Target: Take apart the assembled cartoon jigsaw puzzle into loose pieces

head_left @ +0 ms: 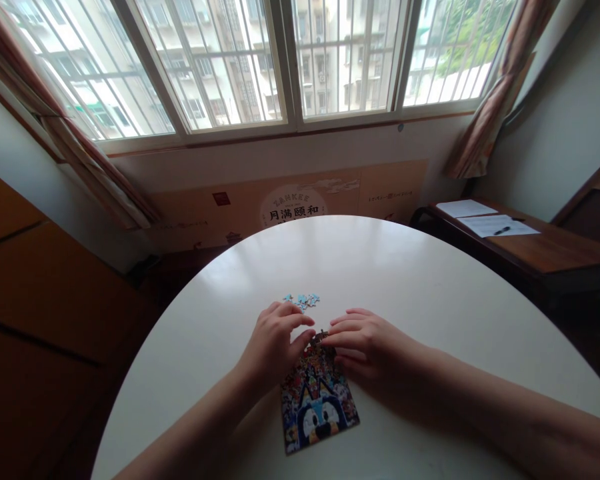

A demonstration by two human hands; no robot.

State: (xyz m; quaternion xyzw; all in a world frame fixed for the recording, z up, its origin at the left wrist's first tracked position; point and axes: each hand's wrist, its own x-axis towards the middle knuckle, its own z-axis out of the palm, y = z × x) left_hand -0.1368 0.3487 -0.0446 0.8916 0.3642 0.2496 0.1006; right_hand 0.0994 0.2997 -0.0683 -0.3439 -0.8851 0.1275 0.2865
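The colourful rectangular jigsaw puzzle (pixel 321 407) is laid on the round white tabletop (pixel 405 280), its far end flanked by the left hand (pixel 280 333) and right hand (pixel 367 340). Both hands' fingers are loosely curved; whether a piece is gripped cannot be told. Small pale-blue puzzle pieces (pixel 303 301) are scattered just beyond.

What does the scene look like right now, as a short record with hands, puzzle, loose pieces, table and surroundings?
Left hand: at the puzzle's far end, fingers curled; grip unclear
Right hand: opposite it, fingertips at the same end; grip unclear
Puzzle: flat, blue dog face at the near end; far end partly hidden
Loose pieces: small pale-blue group beyond the puzzle; count unclear
Table: white, rounded
Right side: desk with papers and a pen
Behind: barred window, curtains
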